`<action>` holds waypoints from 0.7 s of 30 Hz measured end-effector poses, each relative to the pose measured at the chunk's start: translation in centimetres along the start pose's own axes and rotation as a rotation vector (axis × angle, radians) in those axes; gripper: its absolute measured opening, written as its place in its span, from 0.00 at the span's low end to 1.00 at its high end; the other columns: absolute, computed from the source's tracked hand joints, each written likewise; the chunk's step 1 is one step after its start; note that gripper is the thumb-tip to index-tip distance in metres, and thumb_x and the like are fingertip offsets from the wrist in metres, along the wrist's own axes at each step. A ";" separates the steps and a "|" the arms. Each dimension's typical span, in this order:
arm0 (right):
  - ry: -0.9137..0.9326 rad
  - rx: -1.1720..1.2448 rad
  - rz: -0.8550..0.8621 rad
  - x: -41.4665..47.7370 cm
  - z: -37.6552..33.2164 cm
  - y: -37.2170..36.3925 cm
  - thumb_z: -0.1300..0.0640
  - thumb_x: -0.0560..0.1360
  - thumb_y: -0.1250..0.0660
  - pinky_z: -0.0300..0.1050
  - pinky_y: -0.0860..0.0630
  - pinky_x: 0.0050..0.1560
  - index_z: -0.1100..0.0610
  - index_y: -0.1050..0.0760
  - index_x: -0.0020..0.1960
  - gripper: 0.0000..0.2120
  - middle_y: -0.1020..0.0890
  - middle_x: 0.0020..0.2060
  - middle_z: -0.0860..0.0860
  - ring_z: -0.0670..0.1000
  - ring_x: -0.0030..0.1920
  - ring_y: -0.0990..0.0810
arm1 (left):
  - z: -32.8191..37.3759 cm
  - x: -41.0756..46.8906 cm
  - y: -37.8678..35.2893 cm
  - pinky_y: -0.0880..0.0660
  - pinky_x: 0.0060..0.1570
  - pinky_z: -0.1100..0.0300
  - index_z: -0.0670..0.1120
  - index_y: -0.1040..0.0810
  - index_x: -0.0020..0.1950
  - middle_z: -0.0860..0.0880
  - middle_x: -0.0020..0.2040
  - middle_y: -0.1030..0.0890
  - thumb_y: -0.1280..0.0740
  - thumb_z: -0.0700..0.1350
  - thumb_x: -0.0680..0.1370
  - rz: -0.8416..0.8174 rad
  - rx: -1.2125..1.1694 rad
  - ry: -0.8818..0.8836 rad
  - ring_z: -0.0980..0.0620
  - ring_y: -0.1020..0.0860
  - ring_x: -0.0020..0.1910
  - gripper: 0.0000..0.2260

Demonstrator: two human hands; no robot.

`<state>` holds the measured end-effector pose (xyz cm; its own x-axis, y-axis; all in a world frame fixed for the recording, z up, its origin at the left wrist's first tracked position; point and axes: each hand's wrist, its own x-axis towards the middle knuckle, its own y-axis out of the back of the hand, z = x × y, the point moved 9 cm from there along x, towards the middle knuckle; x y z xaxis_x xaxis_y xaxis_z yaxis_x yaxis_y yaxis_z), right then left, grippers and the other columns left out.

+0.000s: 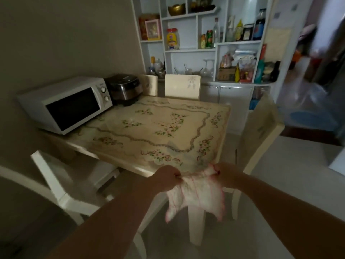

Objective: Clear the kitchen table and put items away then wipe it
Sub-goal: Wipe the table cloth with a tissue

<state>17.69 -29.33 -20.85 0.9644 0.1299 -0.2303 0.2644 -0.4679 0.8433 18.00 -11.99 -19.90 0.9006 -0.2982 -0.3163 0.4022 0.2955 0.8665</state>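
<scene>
Together, left hand (168,177) and right hand (226,174) fingers pinch the cloth (197,195); shelves (190,50) hold bottles (216,31).

white microwave (71,104), dark rice cooker (124,89) just beside it, cream chair (182,87) with floral back behind, second chair (261,128) at right, white shelf unit (190,50) holding bottles (259,24), a yellow jar (172,39), a brass bowl (176,9), blue mat (309,120) beyond
</scene>
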 end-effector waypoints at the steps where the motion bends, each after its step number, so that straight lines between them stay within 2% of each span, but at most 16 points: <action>1: -0.043 0.022 -0.005 1.5 0.3 0.1 0.56 0.78 0.39 0.35 0.26 0.45 0.57 0.21 0.53 0.10 0.22 0.43 0.48 0.50 0.49 0.20 | -0.3 1.6 0.4 0.31 0.49 0.59 0.41 0.20 0.58 0.43 0.57 0.20 0.38 0.46 0.80 -0.028 0.013 -0.018 0.49 0.25 0.50 0.12; 3: -0.114 0.053 0.080 4.2 0.7 1.3 0.53 0.79 0.41 0.44 0.24 0.54 0.55 0.21 0.56 0.12 0.20 0.49 0.49 0.53 0.54 0.20 | -0.6 4.6 1.6 0.31 0.48 0.58 0.40 0.20 0.56 0.43 0.55 0.20 0.38 0.46 0.80 -0.015 0.039 -0.049 0.46 0.23 0.51 0.13; 6: -0.211 0.212 0.295 7.8 1.6 3.0 0.50 0.80 0.43 0.47 0.22 0.49 0.54 0.23 0.57 0.13 0.19 0.48 0.52 0.55 0.50 0.19 | -1.9 9.3 4.3 0.28 0.43 0.60 0.45 0.20 0.51 0.46 0.47 0.18 0.40 0.48 0.81 0.191 -0.071 -0.007 0.49 0.22 0.45 0.10; 7: -0.248 0.253 0.355 8.4 2.1 3.2 0.51 0.80 0.42 0.48 0.22 0.49 0.54 0.25 0.60 0.13 0.19 0.49 0.53 0.56 0.50 0.19 | -2.7 10.2 5.2 0.26 0.44 0.59 0.46 0.21 0.53 0.48 0.48 0.19 0.39 0.48 0.81 0.284 -0.123 0.042 0.49 0.22 0.45 0.09; 9: -0.285 0.295 0.362 10.3 3.2 2.6 0.52 0.78 0.40 0.51 0.22 0.52 0.53 0.30 0.64 0.15 0.19 0.54 0.54 0.57 0.53 0.20 | -4.4 12.1 5.8 0.26 0.52 0.56 0.50 0.27 0.65 0.49 0.58 0.23 0.36 0.49 0.79 0.393 -0.102 0.113 0.49 0.25 0.55 0.14; 11: -0.331 0.276 0.289 12.3 4.5 0.9 0.55 0.77 0.39 0.48 0.23 0.54 0.52 0.32 0.66 0.18 0.21 0.59 0.54 0.57 0.57 0.22 | -4.7 14.4 4.0 0.30 0.61 0.53 0.52 0.37 0.72 0.49 0.69 0.33 0.35 0.47 0.78 0.318 0.129 0.052 0.49 0.33 0.66 0.23; 14: -0.379 0.218 0.224 14.8 5.9 0.0 0.60 0.77 0.41 0.46 0.27 0.58 0.52 0.32 0.69 0.20 0.26 0.66 0.55 0.57 0.64 0.26 | -3.2 16.6 1.2 0.30 0.63 0.52 0.51 0.42 0.75 0.49 0.74 0.39 0.34 0.41 0.77 0.197 0.434 -0.150 0.47 0.37 0.70 0.29; 16: -0.376 0.146 0.156 16.6 6.2 -0.1 0.62 0.78 0.42 0.48 0.29 0.63 0.55 0.32 0.69 0.20 0.28 0.67 0.55 0.57 0.66 0.29 | -1.7 18.0 -0.9 0.32 0.68 0.50 0.53 0.43 0.77 0.49 0.77 0.42 0.34 0.37 0.76 0.093 0.524 -0.316 0.47 0.39 0.74 0.33; 18: -0.367 0.065 0.077 18.4 6.6 -0.1 0.63 0.78 0.42 0.46 0.32 0.65 0.55 0.31 0.68 0.19 0.29 0.66 0.55 0.56 0.67 0.30 | -0.7 19.4 -3.3 0.40 0.73 0.49 0.56 0.46 0.78 0.52 0.79 0.50 0.36 0.36 0.78 -0.070 0.620 -0.456 0.48 0.47 0.78 0.34; 21: -0.326 0.022 -0.006 20.5 7.2 -0.7 0.62 0.77 0.42 0.46 0.33 0.65 0.54 0.30 0.67 0.19 0.28 0.65 0.54 0.54 0.67 0.30 | -2.2 21.6 -6.6 0.48 0.76 0.48 0.53 0.53 0.79 0.53 0.80 0.57 0.39 0.39 0.80 -0.211 0.646 -0.482 0.52 0.57 0.78 0.33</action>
<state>37.32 -32.66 -29.68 0.9117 -0.1530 -0.3814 0.2663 -0.4870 0.8318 35.19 -18.39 -33.34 0.5882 -0.6884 -0.4244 0.2485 -0.3455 0.9049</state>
